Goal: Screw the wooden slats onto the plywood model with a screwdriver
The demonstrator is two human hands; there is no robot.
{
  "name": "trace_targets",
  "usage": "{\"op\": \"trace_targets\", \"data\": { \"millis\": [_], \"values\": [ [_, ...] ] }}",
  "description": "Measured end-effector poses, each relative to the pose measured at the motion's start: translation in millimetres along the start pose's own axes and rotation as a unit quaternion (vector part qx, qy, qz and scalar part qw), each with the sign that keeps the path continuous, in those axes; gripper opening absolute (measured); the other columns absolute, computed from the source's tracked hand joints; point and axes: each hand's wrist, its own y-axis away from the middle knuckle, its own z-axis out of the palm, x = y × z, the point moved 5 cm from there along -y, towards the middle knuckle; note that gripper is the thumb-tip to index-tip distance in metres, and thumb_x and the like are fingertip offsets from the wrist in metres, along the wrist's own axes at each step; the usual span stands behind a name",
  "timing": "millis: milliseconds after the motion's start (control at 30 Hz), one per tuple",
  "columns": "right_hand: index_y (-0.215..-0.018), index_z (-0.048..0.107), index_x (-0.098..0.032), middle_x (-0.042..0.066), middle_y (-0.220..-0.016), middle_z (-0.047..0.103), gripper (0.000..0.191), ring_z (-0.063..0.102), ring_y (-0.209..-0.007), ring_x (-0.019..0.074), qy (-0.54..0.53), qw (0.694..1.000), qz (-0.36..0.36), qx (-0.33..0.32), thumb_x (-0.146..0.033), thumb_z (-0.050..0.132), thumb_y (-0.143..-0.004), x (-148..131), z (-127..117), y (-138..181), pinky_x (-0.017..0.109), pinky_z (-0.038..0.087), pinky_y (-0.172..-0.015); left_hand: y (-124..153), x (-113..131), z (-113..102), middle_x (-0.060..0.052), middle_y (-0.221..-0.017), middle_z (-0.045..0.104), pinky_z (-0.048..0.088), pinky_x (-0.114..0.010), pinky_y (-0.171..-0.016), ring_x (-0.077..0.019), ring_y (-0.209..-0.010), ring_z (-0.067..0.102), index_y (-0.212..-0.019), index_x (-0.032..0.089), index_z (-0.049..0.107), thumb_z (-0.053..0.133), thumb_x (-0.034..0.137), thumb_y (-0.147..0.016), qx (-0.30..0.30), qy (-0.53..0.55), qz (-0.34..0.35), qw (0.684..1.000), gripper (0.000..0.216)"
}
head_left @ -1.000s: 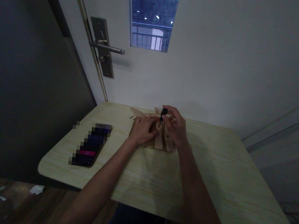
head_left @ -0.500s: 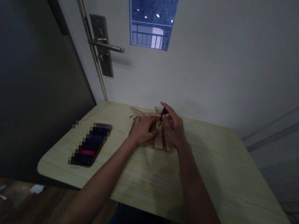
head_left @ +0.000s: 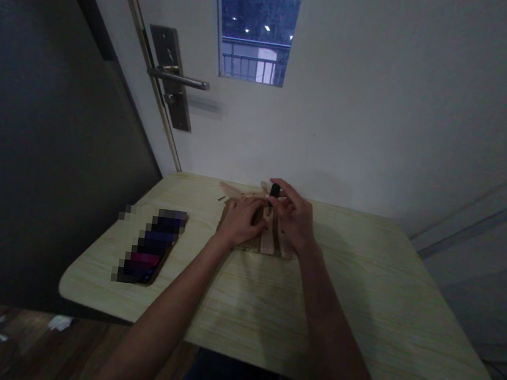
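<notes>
My right hand (head_left: 295, 217) grips a small screwdriver (head_left: 274, 191) by its black handle. The tool stands nearly upright, with its shaft pointing down at a pale wooden strip (head_left: 267, 241). Under that strip lies a brown board (head_left: 246, 249), rough at the edges. A second pale strip (head_left: 287, 249) lies on the board's right side, partly below my right hand. My left hand (head_left: 241, 219) holds the board down from the left, fingers bent over it and thumb by the first strip. Its index fingertip is close to the screwdriver. Any screw under the tip is too small to make out.
Behind the board lie more pale wooden pieces (head_left: 232, 190) and a small dark screw or nail (head_left: 221, 198). A phone (head_left: 154, 245), partly pixelated, rests on the left of the light wooden table (head_left: 360, 302). A white door (head_left: 360, 104) with a metal handle (head_left: 184, 80) rises behind.
The screwdriver has become more upright and its handle has shifted slightly left. My right fingers have moved a little around the handle. My left hand stays on the board.
</notes>
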Motion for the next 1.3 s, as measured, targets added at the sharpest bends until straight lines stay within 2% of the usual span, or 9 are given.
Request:
{"op": "trace_targets", "data": {
  "millis": [100,233,467,600,800,867,933,1033,1300],
  "values": [
    [-0.133,0.064,-0.028,0.001,-0.089,0.074,0.041,0.051,-0.058,0.0123,0.003,0.999,-0.018,-0.028,-0.038,0.057,-0.094,-3.6,1.3,2.0,0.03,0.044,-0.059,-0.1,-0.4,0.0,-0.009,-0.142,0.062,0.042,-0.051,-0.107,-0.0323,-0.131,0.054,-0.131,0.021,0.06,0.057,0.029,-0.085,0.001,0.007,0.004,1.0,0.047],
    [-0.132,0.062,-0.028,0.004,-0.106,0.076,0.04,0.064,-0.073,0.0148,-0.034,0.999,-0.012,-0.037,-0.036,0.057,-0.093,-1.4,3.1,1.6,0.03,0.05,-0.067,0.0,-1.5,0.0,-0.009,-0.144,0.06,0.041,-0.05,-0.108,-0.0318,-0.133,0.052,-0.13,0.022,0.061,0.058,0.029,-0.085,-0.002,0.01,0.001,1.0,0.046],
    [-0.119,0.067,-0.028,-0.003,-0.08,0.069,0.037,0.051,-0.057,0.011,-0.035,0.999,0.019,0.029,-0.036,0.072,-0.083,8.5,1.9,-0.5,0.026,0.043,-0.057,-0.7,-0.7,-0.4,-0.01,-0.142,0.061,0.04,-0.052,-0.108,-0.0328,-0.132,0.053,-0.132,0.023,0.061,0.059,0.028,-0.084,-0.005,0.01,-0.003,1.0,0.048],
    [-0.129,0.064,-0.03,-0.003,-0.083,0.068,0.042,0.051,-0.057,0.0102,-0.04,0.999,0.001,0.012,-0.038,0.068,-0.088,4.5,2.7,0.7,0.026,0.044,-0.058,-0.8,-1.2,0.4,-0.01,-0.144,0.06,0.04,-0.052,-0.108,-0.0323,-0.134,0.052,-0.132,0.021,0.061,0.059,0.027,-0.084,-0.002,0.017,-0.001,1.0,0.048],
    [-0.137,0.06,-0.031,-0.005,-0.067,0.063,0.042,0.049,-0.052,0.0123,-0.015,0.999,-0.018,-0.025,-0.04,0.056,-0.095,0.3,1.6,1.8,0.028,0.046,-0.057,-0.2,0.1,-1.1,-0.008,-0.145,0.06,0.038,-0.052,-0.109,-0.0305,-0.134,0.052,-0.132,0.022,0.06,0.056,0.027,-0.085,-0.005,0.024,0.001,1.0,0.047],
    [-0.138,0.059,-0.03,-0.002,-0.075,0.068,0.043,0.048,-0.052,0.0123,-0.012,0.999,-0.026,-0.031,-0.041,0.053,-0.097,-0.4,0.7,2.0,0.029,0.046,-0.057,-0.2,0.5,-1.7,-0.008,-0.146,0.06,0.038,-0.052,-0.109,-0.0305,-0.135,0.052,-0.131,0.022,0.061,0.056,0.028,-0.085,-0.004,0.027,0.003,1.0,0.047],
    [-0.139,0.058,-0.029,0.002,-0.092,0.074,0.043,0.052,-0.055,0.0123,-0.016,0.999,-0.035,-0.033,-0.039,0.049,-0.098,-1.2,-0.4,2.0,0.03,0.048,-0.061,-0.3,0.4,-1.7,-0.008,-0.146,0.06,0.038,-0.051,-0.109,-0.0307,-0.135,0.052,-0.131,0.022,0.061,0.056,0.028,-0.084,-0.003,0.027,0.005,1.0,0.047],
    [-0.138,0.059,-0.029,0.004,-0.106,0.076,0.042,0.06,-0.065,0.0132,-0.031,0.999,-0.033,-0.03,-0.037,0.048,-0.098,-0.4,-1.3,1.6,0.03,0.051,-0.066,-0.7,-0.4,-1.1,-0.008,-0.145,0.06,0.038,-0.051,-0.109,-0.0312,-0.134,0.052,-0.132,0.023,0.061,0.056,0.028,-0.084,-0.001,0.025,0.006,1.0,0.048],
    [-0.116,0.072,-0.03,-0.004,-0.075,0.068,0.036,0.051,-0.054,0.0105,-0.038,0.997,0.033,0.054,-0.032,0.073,-0.08,10.7,-5.2,-2.9,0.025,0.042,-0.054,-1.0,-1.5,0.5,-0.009,-0.144,0.061,0.039,-0.052,-0.107,-0.0321,-0.134,0.052,-0.132,0.022,0.061,0.056,0.027,-0.084,-0.006,0.026,0.002,1.0,0.048]
  ]
}}
